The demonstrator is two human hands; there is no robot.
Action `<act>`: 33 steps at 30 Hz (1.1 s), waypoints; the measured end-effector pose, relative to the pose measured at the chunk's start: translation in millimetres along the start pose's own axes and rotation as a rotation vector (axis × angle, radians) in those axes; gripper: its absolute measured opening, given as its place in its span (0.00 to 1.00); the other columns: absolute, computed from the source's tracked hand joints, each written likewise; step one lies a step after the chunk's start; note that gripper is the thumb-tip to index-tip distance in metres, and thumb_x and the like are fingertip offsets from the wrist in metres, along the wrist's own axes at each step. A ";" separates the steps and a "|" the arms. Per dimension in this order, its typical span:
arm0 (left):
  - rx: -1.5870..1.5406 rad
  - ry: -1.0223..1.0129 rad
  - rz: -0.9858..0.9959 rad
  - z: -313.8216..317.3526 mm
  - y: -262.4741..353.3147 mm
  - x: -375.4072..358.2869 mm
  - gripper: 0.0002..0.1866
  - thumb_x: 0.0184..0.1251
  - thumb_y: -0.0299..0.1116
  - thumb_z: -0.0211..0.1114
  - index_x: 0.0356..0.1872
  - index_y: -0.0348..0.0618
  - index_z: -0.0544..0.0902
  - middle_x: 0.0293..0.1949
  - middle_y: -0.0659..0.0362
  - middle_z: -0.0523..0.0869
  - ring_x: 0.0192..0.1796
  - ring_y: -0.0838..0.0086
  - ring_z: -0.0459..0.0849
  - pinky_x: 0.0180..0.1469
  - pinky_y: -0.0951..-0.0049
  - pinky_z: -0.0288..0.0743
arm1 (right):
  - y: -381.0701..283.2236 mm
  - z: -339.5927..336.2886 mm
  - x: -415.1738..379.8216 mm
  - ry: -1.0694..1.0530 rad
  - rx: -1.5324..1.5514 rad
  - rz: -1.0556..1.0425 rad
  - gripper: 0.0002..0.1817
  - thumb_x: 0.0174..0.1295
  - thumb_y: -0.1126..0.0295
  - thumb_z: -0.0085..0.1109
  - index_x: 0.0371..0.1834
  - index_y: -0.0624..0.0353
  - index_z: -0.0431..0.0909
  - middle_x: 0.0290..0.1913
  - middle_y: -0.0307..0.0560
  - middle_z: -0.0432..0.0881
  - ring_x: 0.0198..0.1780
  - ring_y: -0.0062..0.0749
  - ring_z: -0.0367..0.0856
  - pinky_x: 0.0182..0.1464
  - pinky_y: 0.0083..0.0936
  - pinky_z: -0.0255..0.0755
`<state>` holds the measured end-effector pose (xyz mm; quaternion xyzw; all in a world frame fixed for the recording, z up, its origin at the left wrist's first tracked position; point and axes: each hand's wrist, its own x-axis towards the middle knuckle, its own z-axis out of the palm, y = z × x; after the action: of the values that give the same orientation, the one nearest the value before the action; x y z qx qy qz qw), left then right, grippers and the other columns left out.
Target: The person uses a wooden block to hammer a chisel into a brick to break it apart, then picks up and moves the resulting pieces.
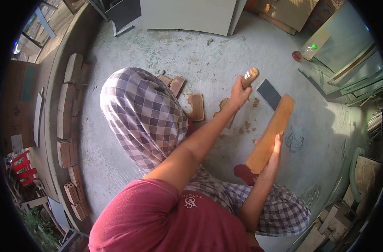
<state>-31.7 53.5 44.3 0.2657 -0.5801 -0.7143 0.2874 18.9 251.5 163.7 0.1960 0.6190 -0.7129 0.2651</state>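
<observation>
My left hand (240, 93) is closed around the wooden handle (252, 73) of a tool. The far end sticks out past my fingers, and the working end cannot be made out. In my right hand (274, 156) is a long orange-brown wooden block (271, 134), tilted, thumb across its face and fingertips at its other side. A dark grey flat rectangle (268, 93) lies on the floor beside the block's upper end. Below my left hand are a jagged brown piece (223, 104) and scattered chips (247, 125). A notched wood piece (195, 107) lies near my checked-trouser knee.
Bricks (66, 105) line the low wall at left. Glass panes (351, 86) and a bottle with a green cap (310, 49) are at upper right. A crumpled clear plastic piece (295, 138) lies right of the block. A pale panel (189, 14) stands ahead.
</observation>
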 end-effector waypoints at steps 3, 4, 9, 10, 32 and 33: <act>0.006 0.090 -0.024 -17.9 -3.0 22.1 0.13 0.57 0.31 0.63 0.40 0.39 0.71 0.28 0.58 0.77 0.32 0.76 0.75 0.36 0.70 0.72 | 0.1 0.4 -0.7 -0.019 0.023 0.006 0.36 0.63 0.50 0.52 0.72 0.44 0.52 0.48 0.47 0.70 0.41 0.35 0.74 0.40 0.35 0.78; 0.032 0.120 -0.018 -24.5 -10.5 29.6 0.14 0.57 0.33 0.64 0.40 0.38 0.71 0.28 0.59 0.77 0.32 0.77 0.74 0.36 0.71 0.71 | 0.9 -0.6 0.8 -0.012 0.027 0.003 0.36 0.63 0.50 0.52 0.72 0.44 0.52 0.48 0.47 0.70 0.41 0.35 0.74 0.40 0.35 0.78; 0.055 0.149 -0.084 -43.9 -16.8 29.9 0.19 0.56 0.40 0.68 0.38 0.38 0.72 0.30 0.60 0.77 0.32 0.78 0.72 0.36 0.74 0.70 | 2.7 2.9 0.0 -0.100 0.002 -0.032 0.37 0.63 0.50 0.52 0.72 0.45 0.51 0.52 0.47 0.67 0.44 0.35 0.73 0.40 0.36 0.78; 0.058 0.152 -0.092 -42.9 -18.2 29.5 0.20 0.56 0.42 0.68 0.37 0.38 0.72 0.29 0.60 0.77 0.32 0.78 0.72 0.36 0.74 0.70 | 2.4 4.2 0.2 -0.094 0.006 -0.031 0.37 0.63 0.50 0.52 0.72 0.45 0.51 0.52 0.47 0.67 0.44 0.35 0.73 0.40 0.36 0.78; 0.118 -0.058 -0.067 -11.7 -25.1 -11.2 0.14 0.60 0.33 0.66 0.40 0.40 0.71 0.29 0.62 0.74 0.33 0.80 0.69 0.38 0.76 0.68 | 8.0 8.1 -3.9 -0.125 -0.129 -0.094 0.36 0.64 0.51 0.50 0.73 0.46 0.49 0.60 0.49 0.65 0.49 0.39 0.72 0.40 0.37 0.78; 0.095 -0.057 -0.068 -14.7 -26.9 -12.0 0.14 0.60 0.33 0.66 0.39 0.40 0.71 0.28 0.62 0.73 0.33 0.79 0.69 0.37 0.75 0.68 | 8.0 7.9 -5.9 -0.102 -0.134 -0.086 0.37 0.64 0.50 0.50 0.74 0.46 0.48 0.62 0.50 0.64 0.50 0.41 0.72 0.41 0.38 0.77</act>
<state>-15.6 56.5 15.7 0.2782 -0.6118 -0.7028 0.2334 28.9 243.8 162.3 0.1143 0.6588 -0.6897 0.2778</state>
